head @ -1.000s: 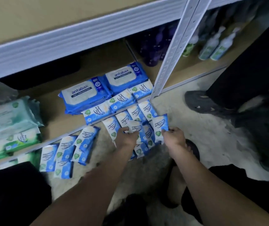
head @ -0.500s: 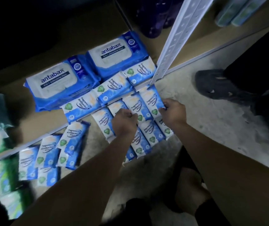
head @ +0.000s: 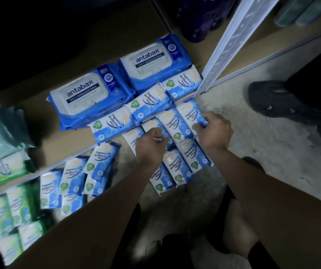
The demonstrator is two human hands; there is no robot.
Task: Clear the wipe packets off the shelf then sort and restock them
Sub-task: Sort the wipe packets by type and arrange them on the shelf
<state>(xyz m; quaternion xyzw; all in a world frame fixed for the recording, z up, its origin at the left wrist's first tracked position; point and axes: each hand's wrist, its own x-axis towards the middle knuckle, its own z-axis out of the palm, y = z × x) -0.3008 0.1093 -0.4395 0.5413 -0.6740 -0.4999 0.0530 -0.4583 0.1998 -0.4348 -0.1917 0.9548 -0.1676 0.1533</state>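
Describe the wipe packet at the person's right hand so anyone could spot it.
Find the white perforated metal shelf post; at its foot, on the grey floor, lie small blue-and-white wipe packets. The target packet lies nearest the post, its lower edge pinched by the right hand.

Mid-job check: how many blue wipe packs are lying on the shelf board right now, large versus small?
Large antabax packs: 2
Small blue packets: 3
Total: 5
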